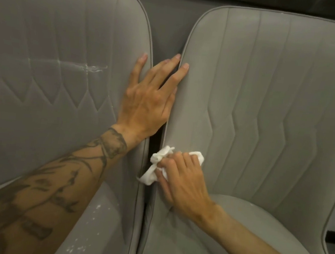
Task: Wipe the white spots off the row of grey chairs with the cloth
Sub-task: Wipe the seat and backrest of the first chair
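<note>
2 grey stitched fabric chairs side by side: left chair (58, 32) & right chair (280, 87). Left hand (150, 100) lies flat w/ fingers straight & spread, bridging the gap btw the backrests, holding nothing. Right hand (183, 182) has fingers curled round a crumpled white cloth (158, 165), at the right chair's left edge by the gap. White streak (92, 68) on left chair's backrest, white specks (90, 222) on its seat.

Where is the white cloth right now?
In the head view, the white cloth sits low at centre, gripped by the right hand at the inner edge of the right chair, below the left hand.
</note>
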